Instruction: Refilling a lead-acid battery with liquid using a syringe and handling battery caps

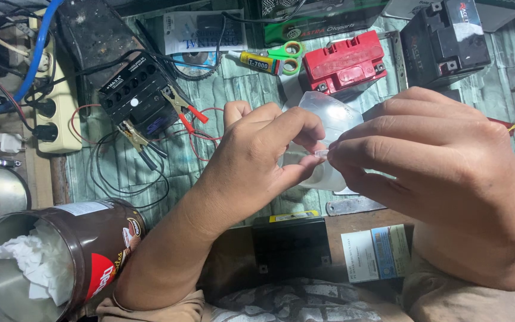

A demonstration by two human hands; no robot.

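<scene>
Both my hands meet at the middle of the view over a workbench. My left hand (263, 158) and my right hand (442, 161) pinch a clear plastic piece (329, 119), a translucent bottle-like or bag-like shape, between thumbs and fingertips. Most of it is hidden behind my fingers. Directly below my hands lies a black box-shaped battery (290, 244) with a yellow strip, close to my lap.
A small black battery with red and black clip leads (141, 95) sits at left. A red battery (344, 62), a larger black battery (445, 39), green-handled scissors (287, 53), a glue tube (257, 61), a power strip (52, 101) and a brown tin holding tissue (43, 262) surround the spot.
</scene>
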